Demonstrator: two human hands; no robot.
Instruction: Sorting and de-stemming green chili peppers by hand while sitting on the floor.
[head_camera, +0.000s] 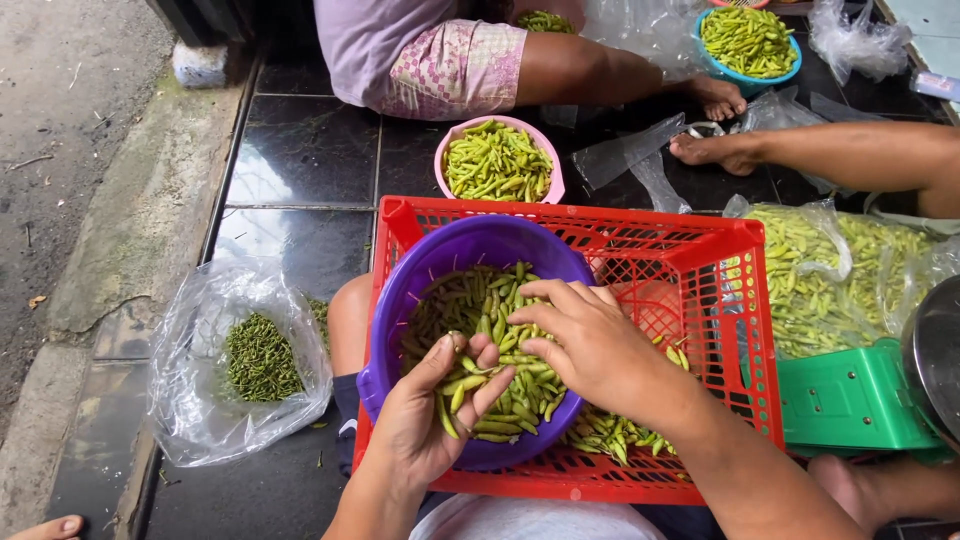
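A purple bowl (455, 252) full of green chillies (468, 305) sits tilted inside a red plastic crate (700, 275) on my lap. My left hand (428, 420) is palm up inside the bowl's near side, cupping a small bunch of chillies. My right hand (590, 345) reaches in from the right, palm down, its fingers on the chillies in the middle of the bowl. More chillies (610, 432) lie loose on the crate's bottom, beside the bowl.
A clear bag (200, 400) of green stems lies on the dark tiles at left. A pink bowl (500, 160) and a blue bowl (748, 42) of chillies stand farther off, by another person's legs (590, 70). A big bag of chillies (830, 275) and a green scale (850, 400) are at right.
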